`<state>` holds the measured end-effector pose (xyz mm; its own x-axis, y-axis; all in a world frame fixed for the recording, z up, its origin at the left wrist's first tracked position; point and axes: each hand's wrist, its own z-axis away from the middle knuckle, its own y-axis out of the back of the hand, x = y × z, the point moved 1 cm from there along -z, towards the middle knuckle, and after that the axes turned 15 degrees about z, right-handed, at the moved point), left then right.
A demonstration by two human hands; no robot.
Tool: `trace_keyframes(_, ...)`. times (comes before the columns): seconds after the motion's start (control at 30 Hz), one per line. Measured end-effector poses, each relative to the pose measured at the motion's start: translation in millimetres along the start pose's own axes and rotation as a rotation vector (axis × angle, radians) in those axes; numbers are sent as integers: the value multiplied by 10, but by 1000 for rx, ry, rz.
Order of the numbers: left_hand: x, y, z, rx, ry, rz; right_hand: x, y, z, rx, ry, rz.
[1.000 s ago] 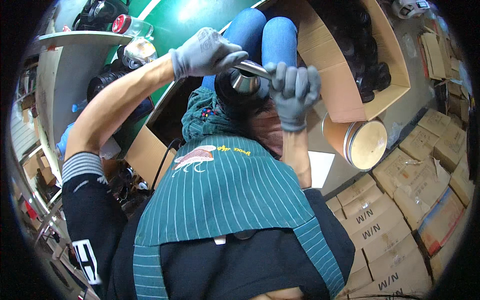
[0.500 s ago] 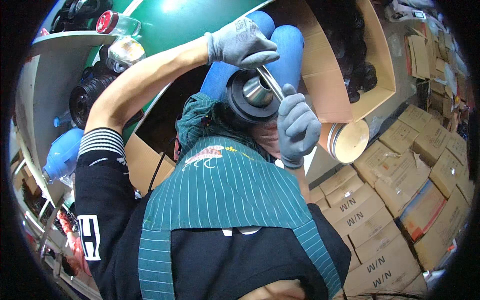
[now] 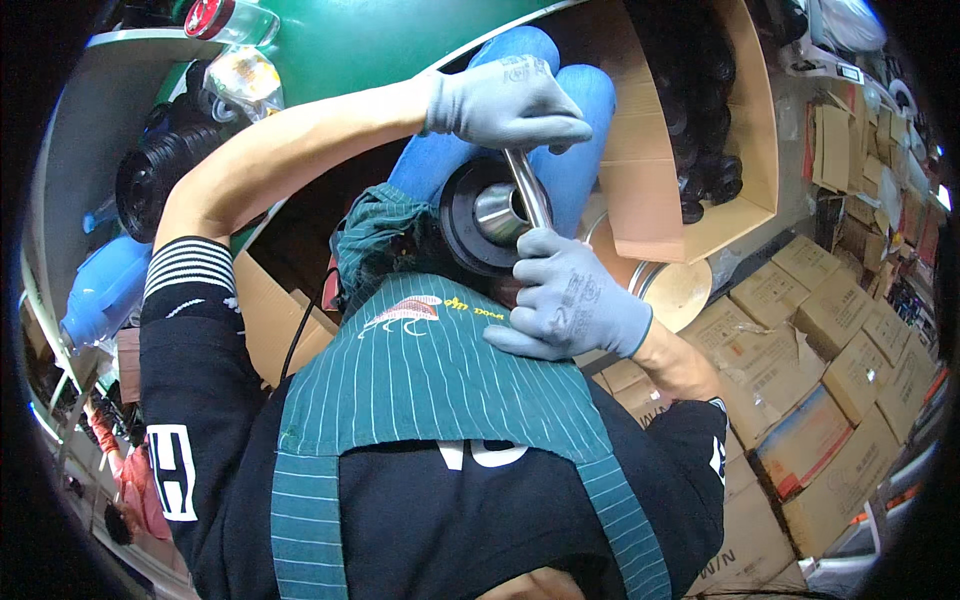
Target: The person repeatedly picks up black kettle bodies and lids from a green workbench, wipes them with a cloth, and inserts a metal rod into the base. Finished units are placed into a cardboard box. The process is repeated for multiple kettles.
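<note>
Gray-gloved left hand (image 3: 512, 105) clamped on upper end of steel bar (image 3: 528, 186); gray-gloved right hand (image 3: 575, 303) clamped on its lower end. Bar slants past rim of steel cup (image 3: 493, 213), contact unclear. Cup stands in black round base (image 3: 460, 242) over jeans (image 3: 585, 105), beyond striped green apron (image 3: 440, 390). Right: open carton (image 3: 650, 190) holding black parts (image 3: 722, 180). Upper left: green tabletop (image 3: 370, 40), clear red-lidded jar (image 3: 250, 22).
</note>
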<state>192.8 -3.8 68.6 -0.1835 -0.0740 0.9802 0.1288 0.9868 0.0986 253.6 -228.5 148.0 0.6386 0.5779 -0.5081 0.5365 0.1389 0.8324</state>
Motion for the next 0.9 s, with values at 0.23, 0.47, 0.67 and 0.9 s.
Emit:
trace_keyframes(0.23,-264,-8,-373,-86,-209,-145,-117,-42,-282,16,-143,-69)
trace_keyframes(0.47,-314,170,-170,7,-41,-29,94,81,-272,106,-126,37)
trace_keyframes(0.67,-253,472,757,561,-100,-507,181,-216,342,543,-862,222)
trace_keyframes(0.9,-479,418,1613,1245,579,-384,120,-621,304,300,-921,-27)
